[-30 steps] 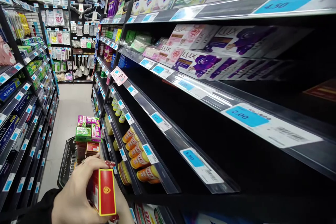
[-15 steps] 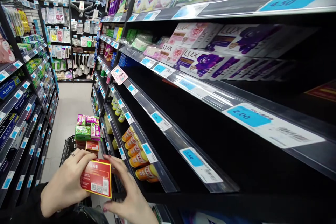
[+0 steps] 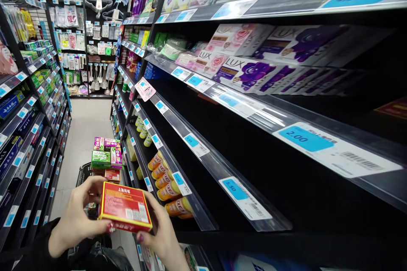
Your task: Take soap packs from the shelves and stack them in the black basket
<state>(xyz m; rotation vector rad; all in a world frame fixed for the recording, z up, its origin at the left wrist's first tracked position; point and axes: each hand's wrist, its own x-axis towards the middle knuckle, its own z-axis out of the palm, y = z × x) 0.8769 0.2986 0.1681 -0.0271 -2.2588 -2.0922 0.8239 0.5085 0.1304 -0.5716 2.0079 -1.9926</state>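
A small red box (image 3: 125, 206) with yellow edges and white printed labels is held flat between both my hands at the bottom left of the head view. My left hand (image 3: 78, 216) grips its left end, fingers curled over the top and thumb under it. My right hand (image 3: 162, 230) grips its right end, fingers wrapped round the side. Behind the box, a black shopping basket (image 3: 83, 173) carries a stack of green, pink and red boxes (image 3: 107, 157). To the right, orange and yellow bottles (image 3: 165, 186) lie on a low black shelf.
Black shelves run along the right with blue price tags (image 3: 305, 137); Lux soap boxes (image 3: 251, 74) fill an upper shelf. Stocked shelves line the left side (image 3: 32, 106). A pale floor aisle (image 3: 84, 131) leads to hanging goods at the far wall.
The red box has turned from upright on its end to lying flat with its printed face up. My right hand came up and took hold of its right end.
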